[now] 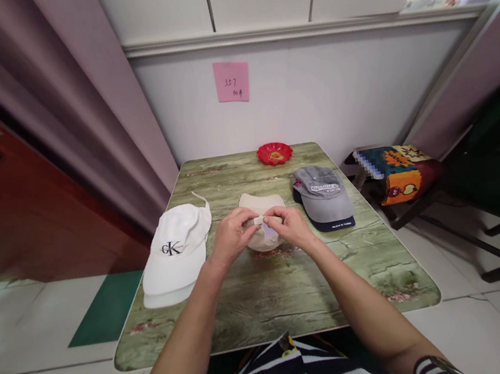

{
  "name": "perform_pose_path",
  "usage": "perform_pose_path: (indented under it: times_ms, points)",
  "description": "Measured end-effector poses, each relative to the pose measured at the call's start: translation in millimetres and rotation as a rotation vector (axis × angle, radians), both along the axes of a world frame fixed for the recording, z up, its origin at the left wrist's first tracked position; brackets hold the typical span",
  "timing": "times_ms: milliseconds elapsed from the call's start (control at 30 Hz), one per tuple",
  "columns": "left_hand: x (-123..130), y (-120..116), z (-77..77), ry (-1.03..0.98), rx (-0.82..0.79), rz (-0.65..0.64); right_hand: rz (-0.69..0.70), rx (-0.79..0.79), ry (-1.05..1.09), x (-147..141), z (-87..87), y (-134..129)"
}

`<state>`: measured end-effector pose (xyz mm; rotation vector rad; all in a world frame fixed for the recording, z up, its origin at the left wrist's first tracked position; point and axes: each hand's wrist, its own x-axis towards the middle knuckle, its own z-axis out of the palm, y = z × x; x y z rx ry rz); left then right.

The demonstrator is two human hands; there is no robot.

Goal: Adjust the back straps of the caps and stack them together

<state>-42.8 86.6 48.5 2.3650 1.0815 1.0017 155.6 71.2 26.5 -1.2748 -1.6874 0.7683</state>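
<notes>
A beige cap lies in the middle of the table, its brim pointing away from me and its back opening facing me. My left hand pinches the strap at the back of this cap from the left. From the right, my right hand pinches the same strap, with the fingertips of both hands close together. To the left rests a white cap with black CK letters, its loose strap sticking up at the back. On the right sits a grey cap with a dark-edged brim turned toward me.
A red scalloped dish stands at the far edge of the green wood-patterned table. A pink note is stuck on the wall behind. Right of the table is a stool with a patterned cloth; a curtain hangs left.
</notes>
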Motion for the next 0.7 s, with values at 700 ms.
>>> perform_pose_path:
  times_ms: [700]
  points:
    - [-1.8, 3.2, 3.7, 0.132, -0.152, 0.015, 0.154, -0.011, -0.022, 1.2, 11.7, 1.3]
